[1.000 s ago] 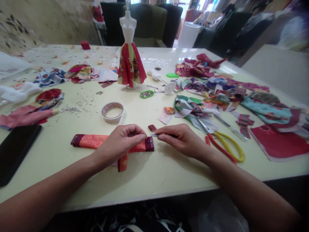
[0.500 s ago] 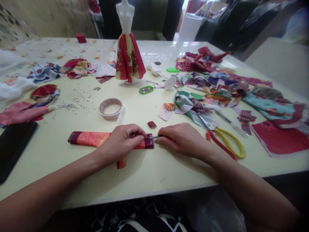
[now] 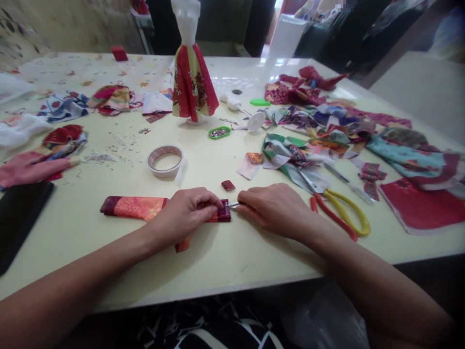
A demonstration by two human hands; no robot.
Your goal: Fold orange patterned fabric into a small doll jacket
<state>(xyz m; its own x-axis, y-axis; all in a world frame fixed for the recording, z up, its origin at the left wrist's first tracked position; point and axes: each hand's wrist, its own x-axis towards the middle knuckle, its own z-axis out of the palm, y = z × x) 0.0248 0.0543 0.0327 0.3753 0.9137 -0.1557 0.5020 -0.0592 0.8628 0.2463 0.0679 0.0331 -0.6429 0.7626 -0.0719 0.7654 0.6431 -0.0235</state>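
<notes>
An orange folded strip of fabric (image 3: 140, 207) with dark maroon ends lies crosswise on the table before me, and a short tail of it hangs toward the near edge. My left hand (image 3: 189, 213) rests on the strip near its right end, thumb and forefinger drawn together at the maroon part. In my right hand (image 3: 271, 208) are slim metal tweezers (image 3: 234, 204), pinched between thumb and fingers. Their tip meets the strip's right end, where small shiny bits show. Just beyond lies a small red diamond-shaped patch (image 3: 228, 185). My left palm hides the strip's middle.
A tape roll (image 3: 165, 161) and a green tray of shiny bits (image 3: 219, 132) lie farther back, by a skirted mannequin (image 3: 195, 82). Scissors (image 3: 332, 203), a craft knife (image 3: 348, 182) and fabric scraps (image 3: 290, 155) are on the right. A black phone-like slab (image 3: 23, 223) lies left.
The view has shifted slightly. My left fingertips have edged a little to the right along the strip; the tweezers stay at its right end.
</notes>
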